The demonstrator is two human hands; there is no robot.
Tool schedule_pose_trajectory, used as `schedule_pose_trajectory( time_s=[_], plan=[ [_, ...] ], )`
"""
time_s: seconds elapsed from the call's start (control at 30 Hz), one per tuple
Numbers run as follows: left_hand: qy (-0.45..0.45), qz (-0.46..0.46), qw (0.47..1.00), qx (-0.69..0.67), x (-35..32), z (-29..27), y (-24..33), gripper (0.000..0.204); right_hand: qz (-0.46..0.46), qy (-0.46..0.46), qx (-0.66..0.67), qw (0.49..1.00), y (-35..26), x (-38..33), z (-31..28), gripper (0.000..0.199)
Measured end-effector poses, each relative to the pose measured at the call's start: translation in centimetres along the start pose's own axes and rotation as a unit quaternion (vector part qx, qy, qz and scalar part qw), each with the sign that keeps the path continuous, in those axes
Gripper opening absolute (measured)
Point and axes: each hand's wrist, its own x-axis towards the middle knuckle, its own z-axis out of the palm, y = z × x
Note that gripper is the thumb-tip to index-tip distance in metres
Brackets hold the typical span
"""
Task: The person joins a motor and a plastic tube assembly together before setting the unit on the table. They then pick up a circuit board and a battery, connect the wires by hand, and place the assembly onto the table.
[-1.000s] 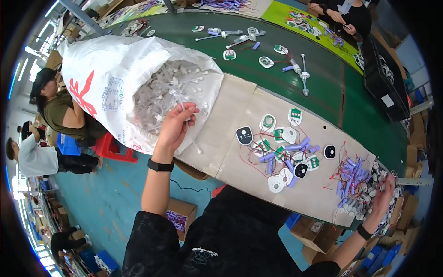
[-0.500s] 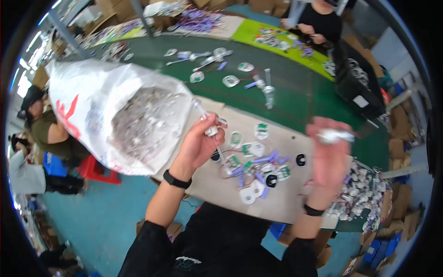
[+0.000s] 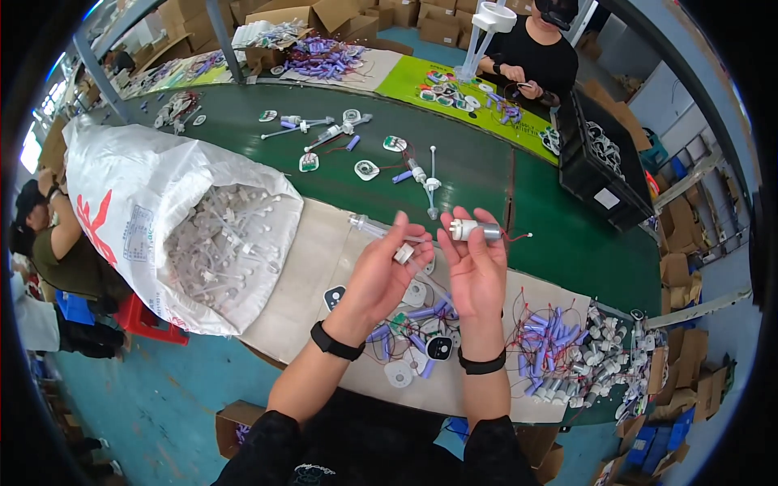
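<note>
Over the near side of the bench, two bare hands work just beside each other, palms up. The left hand (image 3: 385, 275) is closed around a clear plastic tube piece (image 3: 404, 254), thumb against its white fitting; one end sticks out to the far left, and a thin stem slants down toward the right hand (image 3: 476, 283). Whether that stem touches the right hand, I cannot tell. The right hand pinches a silver cylinder (image 3: 478, 231) between thumb and fingers, its white end toward the left hand and a red wire (image 3: 516, 236) trailing to the right.

Under the hands, a beige sheet (image 3: 320, 239) covers the near bench. On it, partly hidden by the arms, lie white discs (image 3: 398, 373), a black button panel (image 3: 438, 348) and some purple cylinders. To the right, a pile of purple cylinders (image 3: 547, 340) with red wires lies against a heap of silver-and-white cylinders (image 3: 596, 356). To the left, an open white sack (image 3: 105, 166) lies on its side, full of clear plastic pieces (image 3: 223, 251).

Beyond the sheet, a green belt (image 3: 592, 259) carries a few wired parts. A black crate (image 3: 604, 198) stands at the far right, near a seated co-worker (image 3: 539, 61).
</note>
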Motion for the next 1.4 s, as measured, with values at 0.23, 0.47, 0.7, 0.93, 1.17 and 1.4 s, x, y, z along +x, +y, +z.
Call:
schedule_pose_trajectory(
  time_s=[0.23, 0.47, 0.7, 0.93, 1.17, 1.4],
  plan=[
    [-0.002, 0.022, 0.996, 0.083, 0.2, -1.0, -0.2, 0.027, 0.022, 0.057, -0.045, 0.997, 0.9, 0.4, 0.1, 0.032],
    [0.052, 0.041, 0.995, 0.069, 0.7, -0.7, -0.8, 0.028, 0.041, 0.033, -0.042, 0.998, 1.8, -0.1, 0.2, 0.028],
    [0.045, 0.059, 0.996, 0.044, 1.0, -0.3, -1.2, 0.027, 0.042, 0.017, -0.055, 0.997, 2.3, -0.2, 0.0, 0.028],
    [0.048, 0.076, 0.995, 0.044, 0.7, 0.5, -1.5, 0.027, 0.011, 0.022, -0.067, 0.997, 2.2, -0.4, 0.3, 0.029],
    [0.054, 0.064, 0.996, 0.037, 0.9, 0.3, -1.6, 0.028, -0.001, 0.014, -0.086, 0.996, 2.2, -0.4, 0.2, 0.029],
    [0.046, 0.07, 0.996, 0.035, 0.7, 0.4, -1.9, 0.027, -0.004, 0.025, -0.114, 0.993, 2.4, -0.4, 0.3, 0.03]
  ],
)
